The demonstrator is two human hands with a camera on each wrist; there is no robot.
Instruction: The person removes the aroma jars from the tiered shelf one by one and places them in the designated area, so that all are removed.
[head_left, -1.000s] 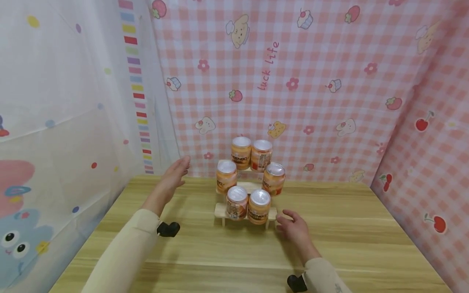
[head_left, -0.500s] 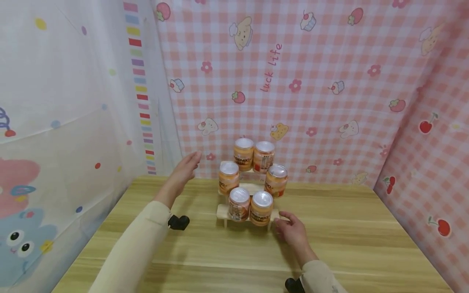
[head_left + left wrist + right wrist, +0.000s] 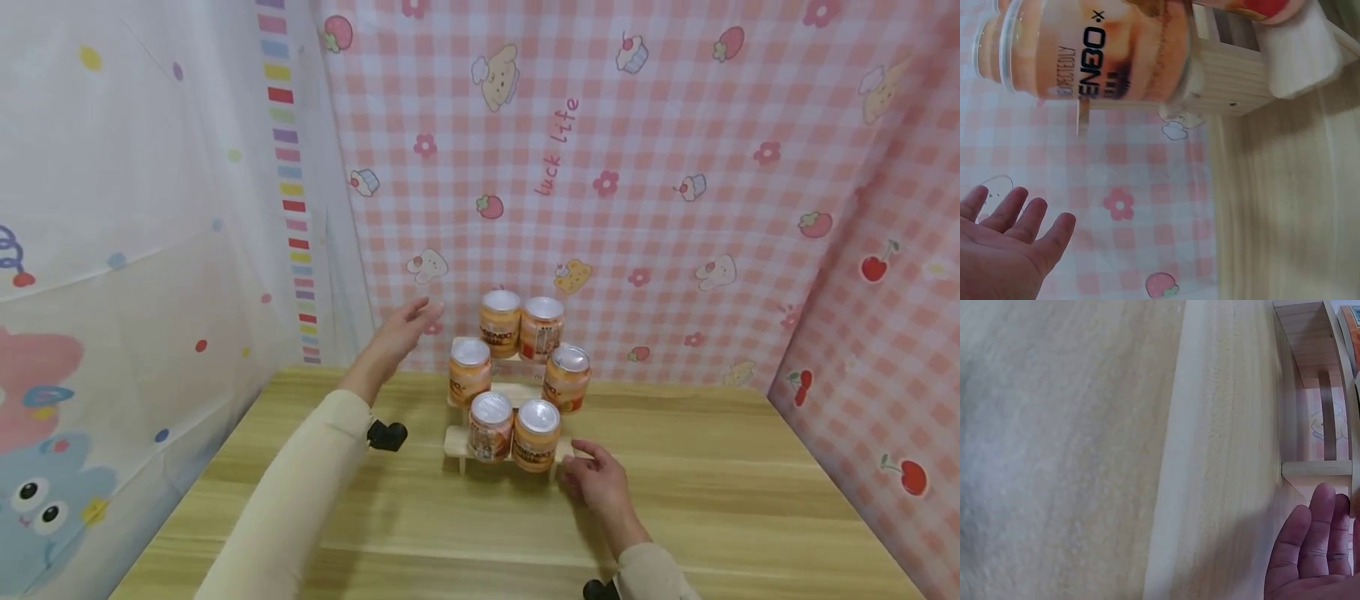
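Several orange cans with silver lids stand on a stepped wooden rack (image 3: 455,442), two on each level: a top left can (image 3: 500,325), a top right can (image 3: 542,330), a middle left can (image 3: 469,377), a middle right can (image 3: 567,382), a front left can (image 3: 491,429) and a front right can (image 3: 536,437). My left hand (image 3: 403,332) hovers left of the upper cans, its fingers extended and apart from them. At the right end of the lowest step is my right hand (image 3: 600,482), fingers against or very near the wood; exact contact cannot be told.
The rack stands on a wood-grain table (image 3: 712,492) near its back edge. Behind it hangs a pink checked cloth (image 3: 660,225), with a white patterned cloth (image 3: 165,275) at left. A black wrist device (image 3: 387,435) juts from the left sleeve.
My left hand has moved right and forward, closer to the upper cans. The right hand stays by the rack's lowest step. The view has shifted slightly; the cans keep their places.
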